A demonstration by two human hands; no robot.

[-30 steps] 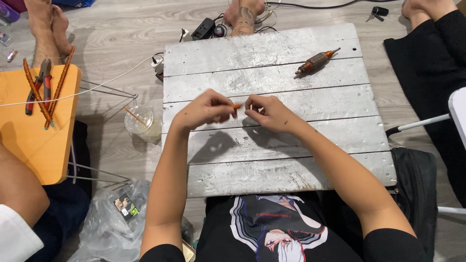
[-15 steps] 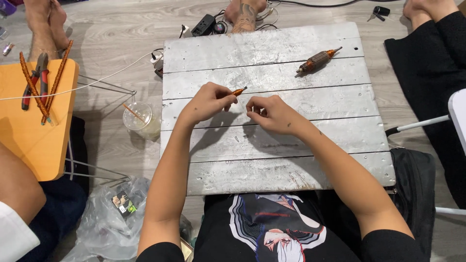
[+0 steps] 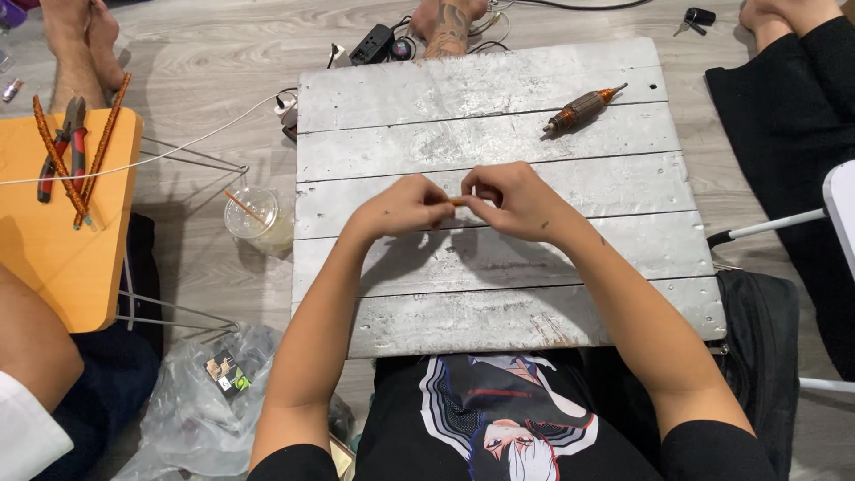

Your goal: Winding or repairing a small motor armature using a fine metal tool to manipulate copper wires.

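Observation:
My left hand [image 3: 403, 207] and my right hand [image 3: 511, 201] meet over the middle of a grey-white plank board [image 3: 499, 125] that rests on my lap. Between their fingertips they pinch a small thin orange piece [image 3: 456, 201], most of it hidden by the fingers. A copper-wound motor armature [image 3: 581, 109] lies on the board's far right, well apart from both hands.
Left of the board stand a clear plastic cup with a straw [image 3: 253, 219] and an orange stool [image 3: 53, 232] with red-handled pliers [image 3: 62, 147] and twisted copper strips. A plastic bag [image 3: 209, 401] lies near my left knee. Other people's feet, a power strip [image 3: 372, 43] and keys [image 3: 693, 18] are on the floor beyond.
My hands have come closer together, and the orange piece, which stuck out from my left fingers, is now pinched between both hands. The view has shifted slightly.

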